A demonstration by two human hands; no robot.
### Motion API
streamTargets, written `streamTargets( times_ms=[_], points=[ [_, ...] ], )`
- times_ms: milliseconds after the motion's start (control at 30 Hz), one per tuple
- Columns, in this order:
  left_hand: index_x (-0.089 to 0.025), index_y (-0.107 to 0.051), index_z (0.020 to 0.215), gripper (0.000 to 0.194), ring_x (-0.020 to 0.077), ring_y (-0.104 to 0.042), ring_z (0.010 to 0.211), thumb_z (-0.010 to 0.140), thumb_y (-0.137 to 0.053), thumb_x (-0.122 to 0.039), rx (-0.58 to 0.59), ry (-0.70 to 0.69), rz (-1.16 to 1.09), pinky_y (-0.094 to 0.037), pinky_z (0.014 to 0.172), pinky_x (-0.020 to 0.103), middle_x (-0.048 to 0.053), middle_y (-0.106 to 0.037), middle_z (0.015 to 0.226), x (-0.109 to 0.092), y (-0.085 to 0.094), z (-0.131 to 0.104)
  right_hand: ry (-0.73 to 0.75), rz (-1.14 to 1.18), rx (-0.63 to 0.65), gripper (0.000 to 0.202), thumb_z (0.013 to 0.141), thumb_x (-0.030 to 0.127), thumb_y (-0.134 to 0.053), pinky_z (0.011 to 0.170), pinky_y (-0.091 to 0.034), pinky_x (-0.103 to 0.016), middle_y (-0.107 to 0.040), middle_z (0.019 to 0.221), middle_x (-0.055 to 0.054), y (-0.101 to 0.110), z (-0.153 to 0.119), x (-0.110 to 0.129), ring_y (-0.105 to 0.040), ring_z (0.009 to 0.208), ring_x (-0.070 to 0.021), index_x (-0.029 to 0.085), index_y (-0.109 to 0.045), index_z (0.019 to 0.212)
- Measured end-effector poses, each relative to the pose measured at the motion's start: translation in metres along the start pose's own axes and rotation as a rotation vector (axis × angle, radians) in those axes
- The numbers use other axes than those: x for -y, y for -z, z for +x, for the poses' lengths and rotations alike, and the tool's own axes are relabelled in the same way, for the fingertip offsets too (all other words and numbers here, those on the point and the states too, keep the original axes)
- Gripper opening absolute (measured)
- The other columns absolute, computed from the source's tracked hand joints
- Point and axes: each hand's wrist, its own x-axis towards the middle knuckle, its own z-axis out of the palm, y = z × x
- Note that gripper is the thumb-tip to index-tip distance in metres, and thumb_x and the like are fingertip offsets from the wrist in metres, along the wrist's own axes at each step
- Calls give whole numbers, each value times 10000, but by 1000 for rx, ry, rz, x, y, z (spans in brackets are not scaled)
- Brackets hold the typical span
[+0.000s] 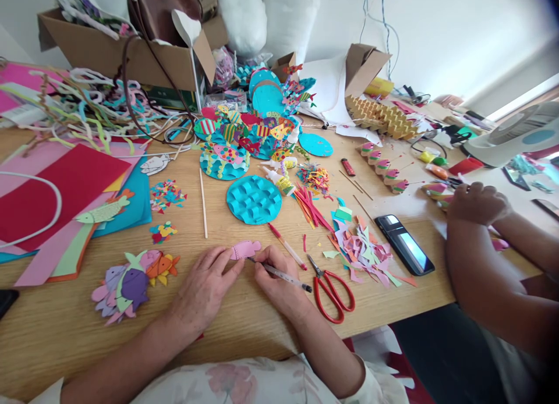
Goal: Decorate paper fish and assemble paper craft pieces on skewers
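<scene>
At the lower centre of the frame, a pink paper fish (245,250) lies on the wooden worktop (144,340), seemingly part-drawn — dark marks towards its left end, the rest mostly plain. The left hand (203,287), loosely open, rests fingertips on it; the right hand (277,282) is closed around a pen (286,276). Mostly plain cut-out fish (132,284) lie piled lower left — patterned ones (227,153) sit upper centre.

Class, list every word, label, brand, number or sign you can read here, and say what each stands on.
No text can be read with certainty.
Glue bottle: label print, too small.
Pen in the right hand: barrel marks, too small.
Phone: screen too blurred.
Green box: no legible print.
</scene>
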Motion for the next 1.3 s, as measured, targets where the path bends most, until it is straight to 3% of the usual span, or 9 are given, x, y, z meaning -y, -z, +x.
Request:
streamTargets(
  times_ms=[700,1300],
  points=[
    [-200,-594,1154,433,242,-455,1069,804,-401,-34,42,15,13,-434,909,395,106,-564,1081,-2,3,2,15,-13,6,71,714,145,-463,441,-313,-196,-500,548,55,0,1,1,-427,443,-79,195,-513,713],
    [-216,-599,1143,418,232,-471,1051,820,-394,-48,12,4,34,-454,895,388,99,-566,1074,-2,1,2,59,-38,-51,66,699,144,-454,445,-320,-195,-507,551,51,0,1,-1,-432,437,-81,200,-488,703]
  ],
)
